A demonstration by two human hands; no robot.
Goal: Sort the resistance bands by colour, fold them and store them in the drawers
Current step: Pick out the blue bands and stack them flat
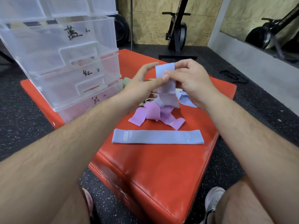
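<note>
I hold a blue resistance band (165, 75) upright above the middle of the red padded box (161, 175), and its lower end trails down into the heap. My right hand (191, 78) pinches the band near its top with curled fingers. My left hand (144, 81) nips it between the thumb in front and the loosely spread fingers behind.

I judge the work barely begun. One flat blue band (157, 136) lies smoothed out toward the near corner, not yet folded. The pink bands (153, 114) sit tangled at the middle, with green bands (127, 82) behind them toward the far edge and another blue band (186, 100) just to the right of the heap. The clear drawer unit (64, 62) stands on the left corner, drawers shut and hand-labelled. I cannot tell whether anything is inside. Sorting, folding and storing nearly all remain.
</note>
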